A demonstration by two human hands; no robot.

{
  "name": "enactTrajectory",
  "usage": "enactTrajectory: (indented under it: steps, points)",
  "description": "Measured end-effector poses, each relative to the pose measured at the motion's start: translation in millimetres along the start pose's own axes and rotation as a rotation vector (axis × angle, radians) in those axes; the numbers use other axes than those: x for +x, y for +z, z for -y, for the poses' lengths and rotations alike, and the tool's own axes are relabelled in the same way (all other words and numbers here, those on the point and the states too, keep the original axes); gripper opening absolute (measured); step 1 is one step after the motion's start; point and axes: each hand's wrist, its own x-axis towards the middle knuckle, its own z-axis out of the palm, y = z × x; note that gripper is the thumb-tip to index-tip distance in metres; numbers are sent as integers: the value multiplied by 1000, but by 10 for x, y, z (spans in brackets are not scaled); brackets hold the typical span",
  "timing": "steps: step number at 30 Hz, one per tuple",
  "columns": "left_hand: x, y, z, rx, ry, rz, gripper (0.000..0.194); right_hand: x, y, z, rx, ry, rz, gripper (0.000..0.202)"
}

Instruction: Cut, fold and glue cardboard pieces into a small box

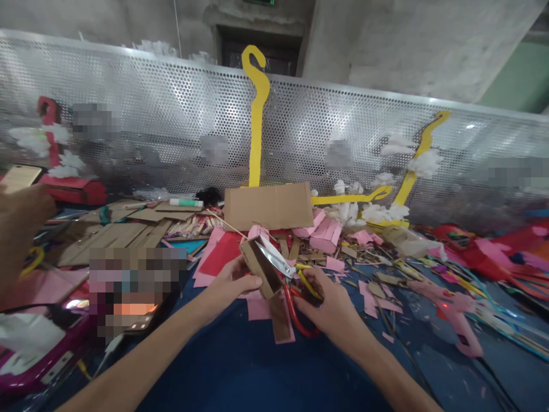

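My left hand (235,280) is closed round the left side of a small open cardboard box (257,266), held tilted above the blue table. In my right hand (328,297) are scissors (295,315) with red and yellow handles. Their metal blades reach over the box's upper opening; whether they touch its wall is hard to tell. Below the box a brown cardboard strip (279,320) lies over pink paper (257,307). Behind it stands a larger cardboard piece (270,207) with a tall yellow hook shape (256,126) rising from its back.
A pink glue gun (454,315) lies at the right, its cord running forward. Cardboard sheets (115,243) and a phone (137,317) are at the left. Another person's hand (21,217) holds a phone at the far left. A perforated metal panel (171,114) stands behind the table.
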Motion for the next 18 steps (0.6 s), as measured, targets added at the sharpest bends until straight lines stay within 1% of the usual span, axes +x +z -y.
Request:
enactTrajectory:
  steps: [3, 10, 14, 18]
  points:
    - [0, -1, 5, 9, 17, 1, 43, 4, 4, -7, 21, -2, 0, 30]
    - [7, 9, 4, 26, 27, -22, 45, 5, 31, -50, 45, 1, 10, 26]
    - [19, 17, 18, 6, 49, -15, 45, 4, 49, -66, 41, 19, -6, 26]
    - [21, 19, 23, -2, 38, -1, 47, 5, 54, -37, 59, 38, -4, 30]
